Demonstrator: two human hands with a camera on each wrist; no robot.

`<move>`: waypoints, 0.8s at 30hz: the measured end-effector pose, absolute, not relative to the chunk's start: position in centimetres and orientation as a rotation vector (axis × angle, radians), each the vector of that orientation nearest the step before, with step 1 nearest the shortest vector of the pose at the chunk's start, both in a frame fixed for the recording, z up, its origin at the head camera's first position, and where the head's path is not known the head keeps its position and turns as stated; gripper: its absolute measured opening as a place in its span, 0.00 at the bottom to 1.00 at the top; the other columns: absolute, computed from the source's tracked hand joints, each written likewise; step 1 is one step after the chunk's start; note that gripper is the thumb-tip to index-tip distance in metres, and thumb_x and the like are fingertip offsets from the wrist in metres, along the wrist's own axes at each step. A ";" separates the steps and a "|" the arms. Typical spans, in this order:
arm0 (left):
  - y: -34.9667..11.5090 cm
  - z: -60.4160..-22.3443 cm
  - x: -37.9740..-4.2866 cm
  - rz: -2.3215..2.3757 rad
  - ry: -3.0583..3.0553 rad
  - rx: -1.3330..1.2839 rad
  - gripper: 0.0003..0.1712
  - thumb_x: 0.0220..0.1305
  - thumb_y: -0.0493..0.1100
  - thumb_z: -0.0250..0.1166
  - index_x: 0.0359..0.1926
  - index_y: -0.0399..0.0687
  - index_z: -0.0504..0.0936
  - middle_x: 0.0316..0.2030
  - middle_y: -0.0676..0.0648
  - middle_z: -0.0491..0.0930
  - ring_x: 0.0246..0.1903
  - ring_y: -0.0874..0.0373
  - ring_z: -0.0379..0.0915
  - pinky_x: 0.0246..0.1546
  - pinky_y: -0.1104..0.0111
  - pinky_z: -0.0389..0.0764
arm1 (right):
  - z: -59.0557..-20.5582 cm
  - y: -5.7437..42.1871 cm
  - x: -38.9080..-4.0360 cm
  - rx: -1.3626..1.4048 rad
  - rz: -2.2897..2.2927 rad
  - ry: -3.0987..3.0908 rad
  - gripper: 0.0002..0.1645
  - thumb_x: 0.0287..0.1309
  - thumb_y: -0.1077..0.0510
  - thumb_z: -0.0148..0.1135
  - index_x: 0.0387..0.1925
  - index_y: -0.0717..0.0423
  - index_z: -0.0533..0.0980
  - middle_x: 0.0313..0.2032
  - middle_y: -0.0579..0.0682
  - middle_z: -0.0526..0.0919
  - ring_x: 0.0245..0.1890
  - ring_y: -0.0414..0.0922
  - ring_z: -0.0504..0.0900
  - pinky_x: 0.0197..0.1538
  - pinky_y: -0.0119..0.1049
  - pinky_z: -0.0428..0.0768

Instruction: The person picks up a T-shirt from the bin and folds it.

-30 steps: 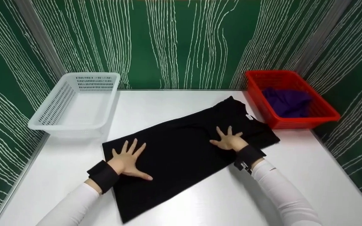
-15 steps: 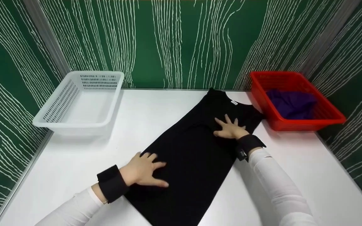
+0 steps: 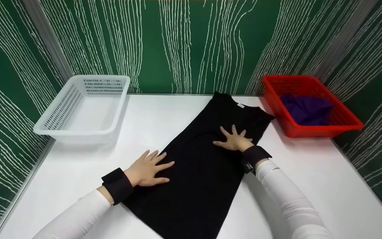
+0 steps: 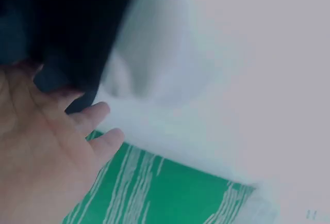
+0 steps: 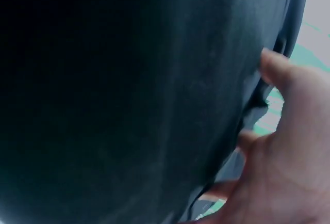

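Note:
A black T-shirt (image 3: 191, 172) lies flat and slantwise on the white table, its neckline with a white label (image 3: 240, 105) toward the back and its hem running off the front of the head view. My left hand (image 3: 148, 168) is spread over the shirt's left edge, fingers straight. My right hand (image 3: 234, 139) rests on the upper chest of the shirt with fingers spread. In the left wrist view the dark cloth (image 4: 67, 22) meets the fingertips. Dark cloth (image 5: 129, 100) fills most of the right wrist view, with the fingers on it.
A white slotted basket (image 3: 78, 132) with nothing in it stands at the back left of the table (image 3: 151, 116). At the back right, a red basket (image 3: 330, 127) holds purple cloth (image 3: 307, 109), close to the shirt's shoulder. Green walls (image 3: 164, 49) with white lines border the table.
The shirt has turned: its neck end swung left and back, its hem end toward the front right. My left hand moved right with it; the right hand shifted slightly left.

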State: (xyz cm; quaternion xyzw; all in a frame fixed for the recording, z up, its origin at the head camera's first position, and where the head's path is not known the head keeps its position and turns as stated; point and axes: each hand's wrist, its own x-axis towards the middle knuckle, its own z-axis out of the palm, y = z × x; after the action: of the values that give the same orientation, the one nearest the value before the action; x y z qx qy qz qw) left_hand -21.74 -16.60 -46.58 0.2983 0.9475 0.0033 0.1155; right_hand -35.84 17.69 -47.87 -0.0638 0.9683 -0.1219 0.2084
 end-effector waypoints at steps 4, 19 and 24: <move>-15.9 -45.8 -20.5 -0.067 2.784 0.874 0.34 0.62 0.71 0.41 0.67 0.71 0.58 0.70 0.43 0.54 0.71 0.42 0.45 0.70 0.47 0.42 | -47.7 17.6 -37.1 -0.313 -0.331 2.705 0.51 0.51 0.22 0.43 0.71 0.31 0.38 0.72 0.60 0.29 0.65 0.77 0.28 0.53 0.81 0.39; -14.6 -46.4 -18.7 -0.094 2.785 1.146 0.50 0.44 0.80 0.52 0.68 0.70 0.56 0.69 0.43 0.56 0.71 0.42 0.46 0.69 0.46 0.47 | -48.7 15.3 -39.7 -0.651 -0.233 2.799 0.51 0.46 0.20 0.45 0.69 0.28 0.44 0.74 0.50 0.36 0.70 0.69 0.36 0.63 0.73 0.42; -14.9 -47.9 -20.8 0.030 2.740 1.259 0.66 0.32 0.82 0.59 0.71 0.65 0.45 0.73 0.45 0.40 0.73 0.43 0.36 0.70 0.45 0.45 | -48.1 15.1 -38.1 -0.540 -0.212 2.795 0.57 0.41 0.17 0.46 0.70 0.30 0.41 0.73 0.54 0.36 0.69 0.71 0.36 0.63 0.73 0.42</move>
State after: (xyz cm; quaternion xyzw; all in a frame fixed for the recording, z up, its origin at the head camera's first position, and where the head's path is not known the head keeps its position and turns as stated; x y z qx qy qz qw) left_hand -20.85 -14.89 -47.87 0.4167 0.9068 0.0098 0.0630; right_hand -38.09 15.11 -48.06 -0.1873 0.9691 -0.0734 0.1431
